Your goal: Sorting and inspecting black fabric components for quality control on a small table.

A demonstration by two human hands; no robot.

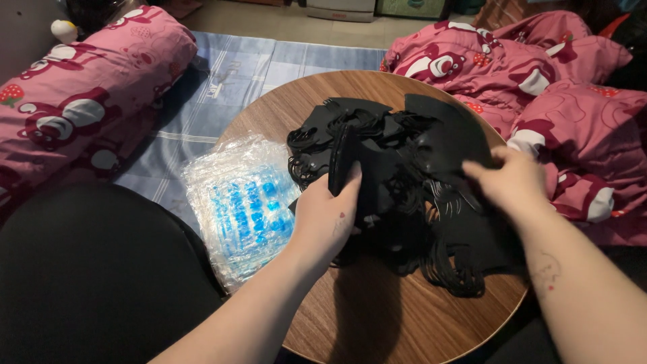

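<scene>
Mask (340, 165) seemingly pinched between left fingers (350, 178).

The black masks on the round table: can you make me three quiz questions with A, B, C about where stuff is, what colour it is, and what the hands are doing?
1. Where is the stack of clear plastic bags?
A. On the table's left edge
B. On the pink pillow
C. Under the right hand

2. What colour is the mask pile?
A. White
B. Black
C. Blue

3. What is the left hand doing?
A. Resting flat on bare wood
B. Holding a folded black mask upright
C. Lifting the bags

Answers: 1 A, the bags overhang the wooden table at left. 2 B, every mask is black. 3 B, its fingers grip a mask; the right hand touches the pile.
</scene>
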